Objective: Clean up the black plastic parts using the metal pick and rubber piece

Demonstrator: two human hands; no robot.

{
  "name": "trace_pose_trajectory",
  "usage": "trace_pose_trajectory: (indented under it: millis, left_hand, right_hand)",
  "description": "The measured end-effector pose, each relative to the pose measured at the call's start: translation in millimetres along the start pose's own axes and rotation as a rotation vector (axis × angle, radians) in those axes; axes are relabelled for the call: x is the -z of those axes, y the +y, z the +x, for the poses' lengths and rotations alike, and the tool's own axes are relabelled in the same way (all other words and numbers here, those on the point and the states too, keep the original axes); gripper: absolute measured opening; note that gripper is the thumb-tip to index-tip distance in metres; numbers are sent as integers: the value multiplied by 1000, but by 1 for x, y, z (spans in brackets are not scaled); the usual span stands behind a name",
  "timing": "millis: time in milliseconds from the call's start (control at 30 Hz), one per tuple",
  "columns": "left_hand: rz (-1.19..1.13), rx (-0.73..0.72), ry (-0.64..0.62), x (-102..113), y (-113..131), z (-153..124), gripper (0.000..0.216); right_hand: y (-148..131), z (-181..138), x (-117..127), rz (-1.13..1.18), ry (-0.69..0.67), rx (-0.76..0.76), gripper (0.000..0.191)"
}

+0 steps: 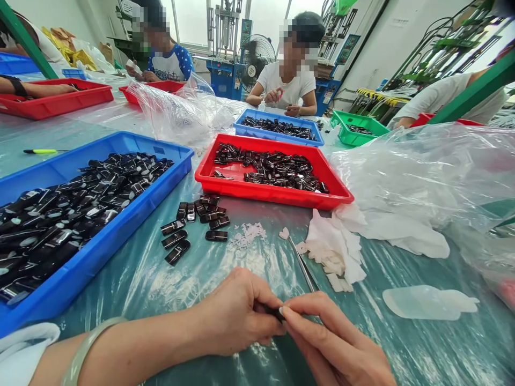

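Observation:
My left hand [237, 311] is closed around a small black plastic piece [276, 312], most of which its fingers hide. At the piece's exposed end, my right hand [330, 335] pinches with thumb and forefinger; a pale speck there is too small to make out. Just beyond my hands lie metal tweezers [302, 262], with a small pinkish pad [284, 233] by their tip. A scatter of tiny white bits [249, 235] is to the left of them. Several loose black pieces [216, 236] with shiny faces lie between the trays.
A blue tray [161, 201] heaped with black pieces stands at left, a red tray [277, 197] of them ahead. Crumpled white cloth [336, 249], a translucent squeeze bottle [426, 303] and plastic sheeting [422, 166] are at right. Co-workers sit across the table near more trays.

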State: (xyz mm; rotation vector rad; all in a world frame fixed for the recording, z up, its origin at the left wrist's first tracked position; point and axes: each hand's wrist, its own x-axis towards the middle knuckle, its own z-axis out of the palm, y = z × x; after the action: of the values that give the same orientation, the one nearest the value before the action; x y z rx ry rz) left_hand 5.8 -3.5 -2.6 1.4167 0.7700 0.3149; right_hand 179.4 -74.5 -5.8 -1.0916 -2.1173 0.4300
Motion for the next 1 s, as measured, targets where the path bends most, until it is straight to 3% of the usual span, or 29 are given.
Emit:
trace_pose_trajectory:
  millis: [200,333,467,533,700,1000]
  left_hand:
    - [-8,3,-8,1,-1,0,15]
    - [-41,16,-5,1,-3,1,17]
    - [-41,44,5,1,-2,2,10]
    - [-38,53,17,0,-2,2,11]
    - [-76,85,10,0,-3,1,11]
    - [-92,81,-3,0,-5,2,8]
  right_hand:
    - [-2,-1,-5,17,46,-35,42]
    - [-6,12,4,86,4,-70,27]
    - [5,38,12,6,47,-265,14]
    - [17,54,8,-98,60,-354,14]
    - [42,86,-16,-278,-82,-509,18]
    - [40,99,-28,-426,-192,-616,28]
